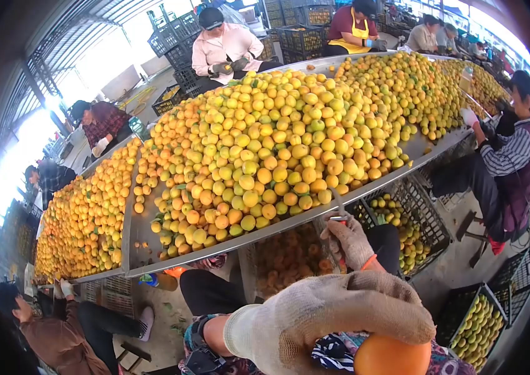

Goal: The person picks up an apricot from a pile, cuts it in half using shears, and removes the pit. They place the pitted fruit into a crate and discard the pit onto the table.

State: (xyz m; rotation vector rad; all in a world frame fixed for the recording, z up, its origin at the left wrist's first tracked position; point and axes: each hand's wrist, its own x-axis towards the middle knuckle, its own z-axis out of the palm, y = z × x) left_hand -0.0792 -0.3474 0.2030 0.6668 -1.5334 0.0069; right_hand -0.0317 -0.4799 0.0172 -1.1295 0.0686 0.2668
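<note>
My left hand (333, 312), in a beige knit glove, is close to the camera at the bottom, its fingers curled over a smooth orange fruit (393, 356). Beyond it, my right hand (349, 240), also gloved and with an orange band at the wrist, is closed around a small tool (338, 201) with a thin curved metal end and a bit of red. That tool reaches up to the metal rim (265, 236) of a long sorting table. A large heap of yellow-orange fruit (265, 150) lies on the table.
Below the table are a bin of brownish pieces (293, 259) and a black crate of fruit (402, 234). Another crate of greener fruit (477, 331) stands lower right. Several people sit around the table, one in purple (515, 162) at right, one in brown (59, 337) at lower left.
</note>
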